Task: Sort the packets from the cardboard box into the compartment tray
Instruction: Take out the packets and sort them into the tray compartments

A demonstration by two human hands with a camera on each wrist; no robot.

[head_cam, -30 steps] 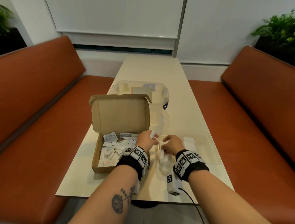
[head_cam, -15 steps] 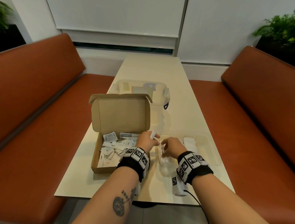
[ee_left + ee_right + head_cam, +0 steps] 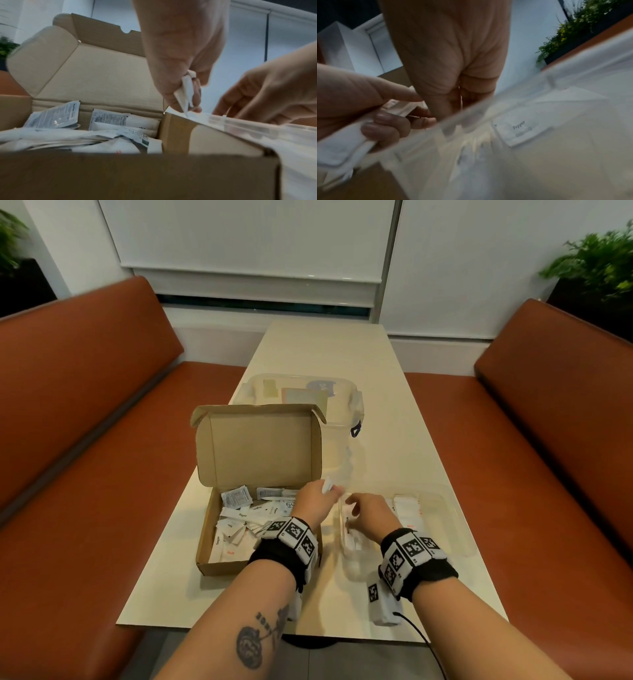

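Note:
The open cardboard box (image 3: 219,568) lies at the left with several white packets (image 3: 239,518) inside and its lid up. My left hand (image 3: 318,503) hovers at the box's far right corner and grips a small bunch of white packets (image 3: 327,485) (image 3: 186,93). The clear compartment tray (image 3: 455,508) is to the right and holds stacked packets, among them a pepper packet (image 3: 522,129). My right hand (image 3: 356,506) hangs over the tray's left compartment, fingers curled, close to the left hand (image 3: 385,121). Whether the right hand pinches anything is unclear.
A clear lidded container (image 3: 342,405) stands behind the box. The narrow cream table (image 3: 394,440) runs away from me between two orange benches (image 3: 68,440) (image 3: 548,440). Plants stand in the far corners.
My right hand has risen from low in the tray's left compartment and moved toward the left hand. The left hand has stayed almost still with its packets.

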